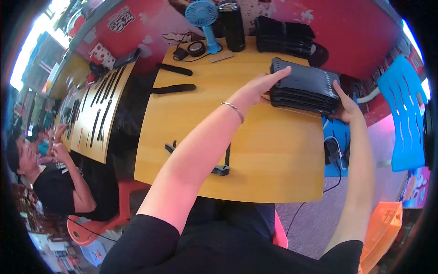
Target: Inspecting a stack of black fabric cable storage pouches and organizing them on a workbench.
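Note:
At the far right of the table, a thick stack of flat black pieces (306, 84), with rows of small holes along its edges, sits between my two hands. My left hand (262, 86) grips its left side, the thumb lying over the top piece. My right hand (346, 106) holds the right end, thumb up along the edge and the other fingers partly hidden behind the stack. Under my left forearm lies a black strap piece (221, 171), partly covered. Two dark strips, an upper strip (175, 69) and a lower strip (174, 89), rest at the table's left edge.
Along the back of the wooden table (273, 155) stand a blue fan (203, 18), a black bottle (232, 27) and another black stack (284, 36). A blue chair (402, 114) is at right, above an orange crate (381, 233). At left, a co-worker (57, 182) sits by another table.

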Demonstrator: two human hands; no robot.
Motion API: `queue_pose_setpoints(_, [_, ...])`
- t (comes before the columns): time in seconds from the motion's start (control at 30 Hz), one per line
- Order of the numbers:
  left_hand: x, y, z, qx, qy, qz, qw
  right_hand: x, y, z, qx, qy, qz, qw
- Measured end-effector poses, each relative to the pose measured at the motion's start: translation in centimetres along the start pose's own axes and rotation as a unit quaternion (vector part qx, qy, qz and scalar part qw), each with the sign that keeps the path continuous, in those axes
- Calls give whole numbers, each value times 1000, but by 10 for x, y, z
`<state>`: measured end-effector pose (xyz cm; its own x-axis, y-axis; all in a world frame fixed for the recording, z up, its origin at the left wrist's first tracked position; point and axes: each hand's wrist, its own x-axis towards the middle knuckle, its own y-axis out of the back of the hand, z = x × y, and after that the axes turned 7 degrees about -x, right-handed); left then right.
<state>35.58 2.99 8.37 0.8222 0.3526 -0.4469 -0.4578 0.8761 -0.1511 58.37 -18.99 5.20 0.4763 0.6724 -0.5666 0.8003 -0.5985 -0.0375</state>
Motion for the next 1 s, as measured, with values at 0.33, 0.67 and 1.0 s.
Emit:
queue_pose_setpoints(0.33, [25, 2, -12, -104, -6, -11, 994, 3, -13, 3, 69, 44, 15, 997])
queue_pose_setpoints(0.67, [-2, 5, 0, -202, -36, -35, 978, -17, -26, -21, 90, 136, 8, 987])
queue_pose_setpoints(1.0, [-125, 61, 18, -248, -252, -171, 920, -125, -141, -48, -13, 357, 60, 932])
